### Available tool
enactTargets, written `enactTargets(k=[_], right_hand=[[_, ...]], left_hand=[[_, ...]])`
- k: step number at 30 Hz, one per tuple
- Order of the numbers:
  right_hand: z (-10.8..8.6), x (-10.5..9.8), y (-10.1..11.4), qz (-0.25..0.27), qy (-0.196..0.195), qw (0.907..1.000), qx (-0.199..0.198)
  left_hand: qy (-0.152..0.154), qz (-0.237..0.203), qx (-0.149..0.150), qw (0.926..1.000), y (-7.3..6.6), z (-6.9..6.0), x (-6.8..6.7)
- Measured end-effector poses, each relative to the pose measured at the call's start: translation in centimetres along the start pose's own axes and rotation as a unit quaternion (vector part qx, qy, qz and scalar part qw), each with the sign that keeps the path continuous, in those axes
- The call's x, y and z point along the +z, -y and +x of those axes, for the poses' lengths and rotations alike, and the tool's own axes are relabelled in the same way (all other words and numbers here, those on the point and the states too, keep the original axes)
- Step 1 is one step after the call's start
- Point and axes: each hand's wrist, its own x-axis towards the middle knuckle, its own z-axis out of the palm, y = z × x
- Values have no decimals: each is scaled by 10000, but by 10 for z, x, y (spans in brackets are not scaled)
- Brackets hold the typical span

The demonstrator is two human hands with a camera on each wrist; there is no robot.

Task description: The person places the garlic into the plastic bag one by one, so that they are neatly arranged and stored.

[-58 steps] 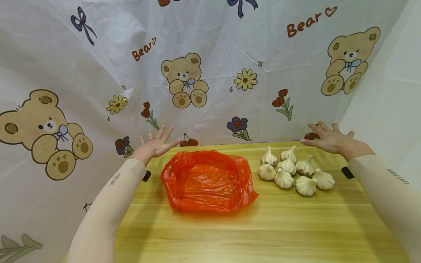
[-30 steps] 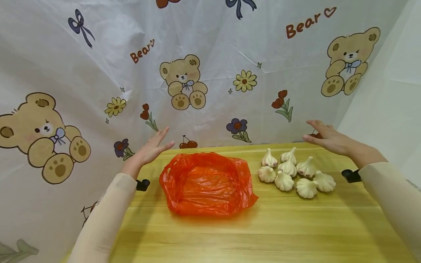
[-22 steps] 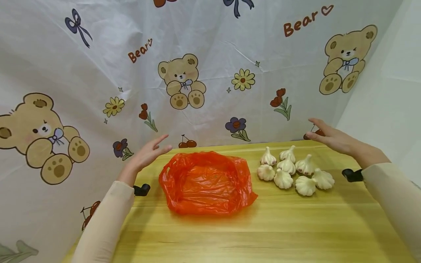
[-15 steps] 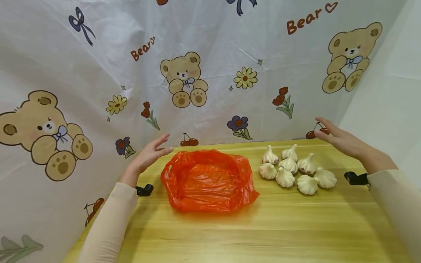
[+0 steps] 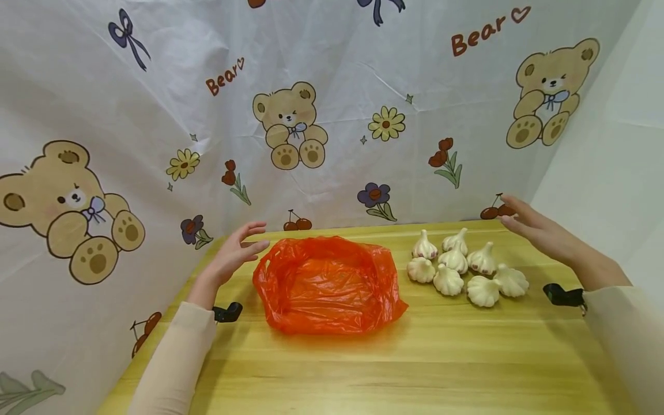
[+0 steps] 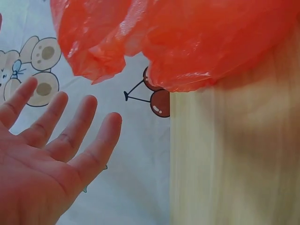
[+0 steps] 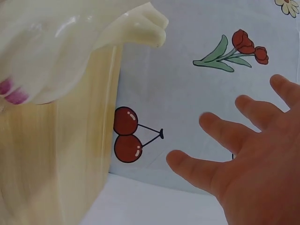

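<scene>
A red plastic bag (image 5: 332, 294) lies spread on the wooden table, its mouth opened wide like a basin. My left hand (image 5: 233, 253) hovers just left of it, fingers extended and holding nothing; the left wrist view shows the fingers apart from the bag's edge (image 6: 187, 51). To the right of the bag sits a cluster of several white garlic bulbs (image 5: 448, 280). My right hand (image 5: 550, 236) is in the air to the right of these bulbs, its fingers extended and touching nothing. One garlic bulb (image 7: 47, 47) looms large in the right wrist view.
The wooden table (image 5: 332, 380) ends at the back against a pale cloth (image 5: 332, 34) printed with bears and flowers. A white surface (image 5: 612, 144) rises at the right. Black devices, such as the wrist mount (image 5: 562, 295), stick out inward from both wrists.
Both hands have come down and back a little, the right one also outward. Their spread fingers have drawn closer together. The bag and the garlic bulbs stay in place.
</scene>
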Motion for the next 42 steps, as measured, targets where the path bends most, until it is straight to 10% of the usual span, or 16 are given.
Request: enactTargets(k=[29,42], right_hand=[[-30,17,-35,-77,-296,9995,7],[-33,22,-45,160,-245,9995,124]], left_hand=[[-85,-335,-850,9958,29,-20,27],[26,-131,-764,9970,30,-21,34]])
